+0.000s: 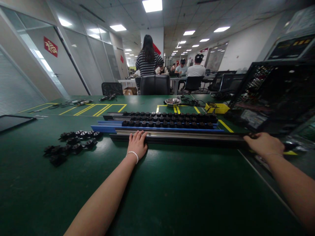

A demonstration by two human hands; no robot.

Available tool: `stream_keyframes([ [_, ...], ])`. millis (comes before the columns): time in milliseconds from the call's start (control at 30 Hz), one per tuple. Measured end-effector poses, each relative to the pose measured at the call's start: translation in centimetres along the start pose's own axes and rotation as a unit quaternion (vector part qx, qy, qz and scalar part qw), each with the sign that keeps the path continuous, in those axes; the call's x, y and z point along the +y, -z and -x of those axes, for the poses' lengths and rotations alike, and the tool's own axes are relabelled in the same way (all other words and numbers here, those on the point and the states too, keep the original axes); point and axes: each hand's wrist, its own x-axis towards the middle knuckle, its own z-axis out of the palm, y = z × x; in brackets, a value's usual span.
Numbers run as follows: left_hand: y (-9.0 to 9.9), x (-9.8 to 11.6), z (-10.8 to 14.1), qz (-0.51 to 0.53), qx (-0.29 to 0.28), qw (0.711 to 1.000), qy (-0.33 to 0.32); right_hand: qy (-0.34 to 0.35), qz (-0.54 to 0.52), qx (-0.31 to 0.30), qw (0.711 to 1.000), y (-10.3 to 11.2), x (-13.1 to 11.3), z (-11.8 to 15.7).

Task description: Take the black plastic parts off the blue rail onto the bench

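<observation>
A long black rail (187, 139) with a pale metallic top strip lies crosswise on the green table. My left hand (137, 144), with a beaded bracelet on its wrist, rests over the rail's left part, fingers curved across its top. At the right end of the rail, my right hand (265, 144) is closed in a pinch around a small black part (252, 135), mostly hidden by the fingers. Just behind lies a blue rail (108, 127), with rows of black modules (167, 124) along it. More loose black modules (71, 147) sit in clusters to the left.
Behind the rails stand a metal bowl (172, 102), dark cables (189, 101) and a yellow box (217, 108). Tools (80, 102) lie at the back left. A large dark machine casing (275, 95) rises at the right. Several people and chairs are beyond the table (184, 190).
</observation>
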Motion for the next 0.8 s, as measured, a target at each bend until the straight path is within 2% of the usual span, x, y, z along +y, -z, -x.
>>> stream_keyframes([
  [233, -0.1, -0.2, 0.1, 0.003, 0.003, 1.0, -0.004, -0.016, -0.032, 0.024, 0.999, -0.1, -0.2, 0.8],
  [467, -0.1, -0.1, 0.1, 0.002, 0.005, 1.0, -0.006, -0.036, -0.041, 0.011, 0.998, 0.0, -0.7, 1.3],
  [800, 0.0, -0.2, 0.1, -0.003, 0.008, 1.0, -0.009, -0.039, -0.071, 0.044, 0.996, -0.9, -1.3, 1.8],
])
